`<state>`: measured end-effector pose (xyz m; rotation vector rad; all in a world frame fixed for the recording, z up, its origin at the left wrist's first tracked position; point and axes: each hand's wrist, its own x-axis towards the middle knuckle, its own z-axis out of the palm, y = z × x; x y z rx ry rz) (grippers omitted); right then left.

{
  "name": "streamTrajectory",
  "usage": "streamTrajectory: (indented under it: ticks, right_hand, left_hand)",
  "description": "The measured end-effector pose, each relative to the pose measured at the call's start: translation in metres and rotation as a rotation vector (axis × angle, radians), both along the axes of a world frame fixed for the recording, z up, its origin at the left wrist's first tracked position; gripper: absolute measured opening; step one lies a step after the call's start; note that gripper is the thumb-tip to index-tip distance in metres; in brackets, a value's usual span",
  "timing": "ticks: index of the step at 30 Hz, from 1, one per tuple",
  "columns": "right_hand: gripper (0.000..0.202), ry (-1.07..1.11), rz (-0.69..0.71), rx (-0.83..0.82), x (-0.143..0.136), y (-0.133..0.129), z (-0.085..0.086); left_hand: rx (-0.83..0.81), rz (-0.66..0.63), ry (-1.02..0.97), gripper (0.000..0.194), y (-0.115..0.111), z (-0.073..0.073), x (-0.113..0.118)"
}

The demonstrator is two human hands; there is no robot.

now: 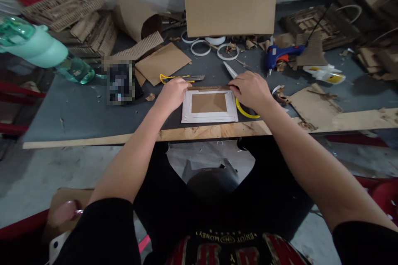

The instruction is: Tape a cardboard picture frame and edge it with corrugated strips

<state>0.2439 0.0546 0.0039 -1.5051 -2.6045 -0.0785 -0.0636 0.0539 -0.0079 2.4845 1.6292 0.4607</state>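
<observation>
Black shirt [224, 252] | hands [174, 94] [252, 90] pinching brown strip [211, 88] along white frame [203, 117] | scissors [244, 112] partly under right one | cutter [197, 78], glue gun [274, 54] beyond

Count the items as follows. Desk [93, 112]: one. Hands: two, comprising one left hand [173, 93] and one right hand [252, 89]. White-bordered frame [230, 109]: one. Utility knife [186, 78]: one. Scissors [229, 70]: one pair. Glue gun [273, 57]: one. White bottle with yellow label [326, 74]: one. Green drinking bottle [51, 49]: one. Large upright cardboard panel [230, 0]: one. Rolled cardboard tube [132, 16]: one. Open white rings [200, 54]: three, one partly hidden. White round item [215, 41] at the panel's lower edge: one, partly hidden. Loose cardboard scraps [150, 97]: several; overlap prevents an exact count.
</observation>
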Motion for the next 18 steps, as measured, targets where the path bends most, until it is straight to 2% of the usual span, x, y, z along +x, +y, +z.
streamTrajectory:
  ticks: [4,9,13,18]
  right_hand:
    - [0.045,0.020,-0.019,-0.033,0.004,0.001,-0.005]
    - [0.044,0.062,-0.016,0.005,0.003,0.002,-0.013]
    - [0.044,0.084,-0.045,0.002,0.001,0.003,-0.017]
    - [0.047,0.071,-0.042,0.029,0.000,0.002,-0.016]
  left_hand:
    - [-0.009,0.050,0.025,0.035,-0.002,0.002,0.000]
    - [-0.083,0.145,0.085,0.025,-0.006,0.015,0.006]
    - [-0.111,0.149,0.129,0.024,-0.007,0.021,0.011]
    - [-0.073,0.117,0.117,0.027,-0.005,0.018,0.007]
